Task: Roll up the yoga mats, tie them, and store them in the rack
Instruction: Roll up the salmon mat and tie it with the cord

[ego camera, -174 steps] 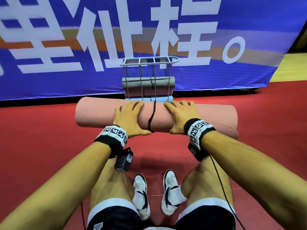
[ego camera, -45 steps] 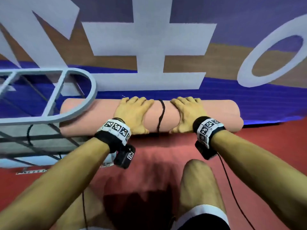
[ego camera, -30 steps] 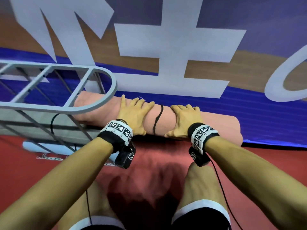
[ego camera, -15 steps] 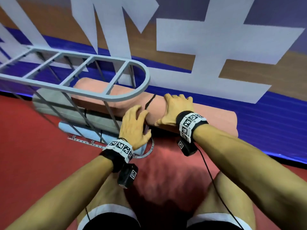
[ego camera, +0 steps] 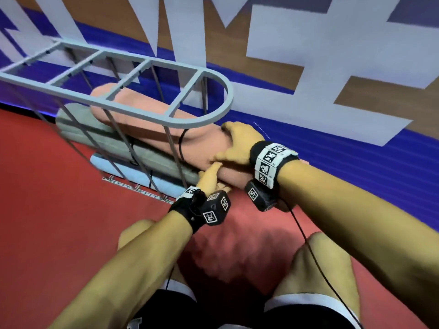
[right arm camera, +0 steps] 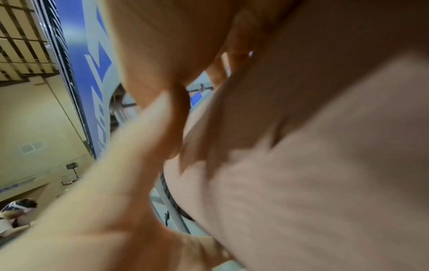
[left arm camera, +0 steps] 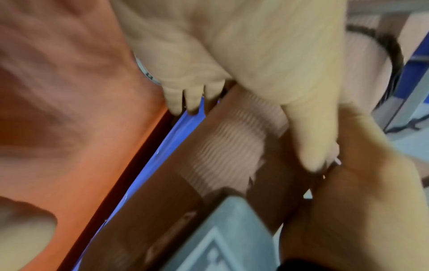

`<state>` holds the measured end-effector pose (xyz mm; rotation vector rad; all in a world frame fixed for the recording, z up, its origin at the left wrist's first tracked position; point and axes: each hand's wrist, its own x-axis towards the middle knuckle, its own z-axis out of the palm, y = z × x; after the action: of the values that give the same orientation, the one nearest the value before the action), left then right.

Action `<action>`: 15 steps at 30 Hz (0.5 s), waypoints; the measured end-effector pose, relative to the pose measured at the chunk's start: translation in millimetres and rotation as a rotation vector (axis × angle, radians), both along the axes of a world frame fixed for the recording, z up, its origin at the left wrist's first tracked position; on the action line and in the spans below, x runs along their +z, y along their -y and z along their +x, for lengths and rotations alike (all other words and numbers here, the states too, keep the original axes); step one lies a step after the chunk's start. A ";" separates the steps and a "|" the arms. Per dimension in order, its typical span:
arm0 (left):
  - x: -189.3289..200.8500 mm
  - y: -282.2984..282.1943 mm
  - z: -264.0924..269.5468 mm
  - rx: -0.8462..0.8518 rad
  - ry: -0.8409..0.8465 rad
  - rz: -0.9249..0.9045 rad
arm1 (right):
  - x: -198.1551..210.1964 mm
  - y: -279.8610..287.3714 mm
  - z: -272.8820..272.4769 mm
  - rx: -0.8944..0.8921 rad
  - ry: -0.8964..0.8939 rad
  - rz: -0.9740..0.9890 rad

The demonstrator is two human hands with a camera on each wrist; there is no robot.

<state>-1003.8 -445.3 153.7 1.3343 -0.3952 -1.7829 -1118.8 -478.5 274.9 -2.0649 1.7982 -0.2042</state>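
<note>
A pink rolled mat [ego camera: 204,146] with a black tie [ego camera: 181,143] round it lies partly inside the grey metal rack [ego camera: 225,91], on top of a grey-green rolled mat [ego camera: 95,134]. Its right part sticks out of the rack's rounded end. My right hand [ego camera: 237,143] grips the mat from above just right of the tie, fingers over the far side. My left hand [ego camera: 211,176] cups the mat from below, thumb up its near side. The left wrist view shows the ribbed pink mat [left arm camera: 227,155] with the right hand [left arm camera: 255,55] wrapped round it. The right wrist view is blurred, filled by the mat [right arm camera: 325,183].
A light blue rolled mat [ego camera: 142,176] lies at the bottom of the rack. A blue banner [ego camera: 356,150] with large white characters hangs close behind the rack. The floor [ego camera: 47,186] is red, and my knees are below the hands.
The pink mat has slid left, deeper into the rack, tie now between the bars. My left hand left the top of the mat and went under it; the right hand stayed on top.
</note>
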 end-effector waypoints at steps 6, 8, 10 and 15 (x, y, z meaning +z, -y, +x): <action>-10.5 12.8 -16.4 0.098 -0.011 -0.011 | 3.1 -35.5 -77.7 -0.174 -0.137 0.206; -6.8 11.8 -21.0 0.127 0.001 -0.015 | 1.8 -47.9 -95.6 -0.192 -0.127 0.309; 0.3 13.5 -20.7 0.177 0.030 -0.006 | 0.4 -53.7 -102.4 -0.224 -0.097 0.337; -4.1 25.9 -9.5 0.248 -0.040 0.026 | 0.7 -44.5 -84.8 -0.327 0.043 0.137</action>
<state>-1013.3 -471.2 149.6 1.3025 -0.1764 -1.6093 -1203.7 -434.0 275.6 -1.6538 2.0538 -0.2065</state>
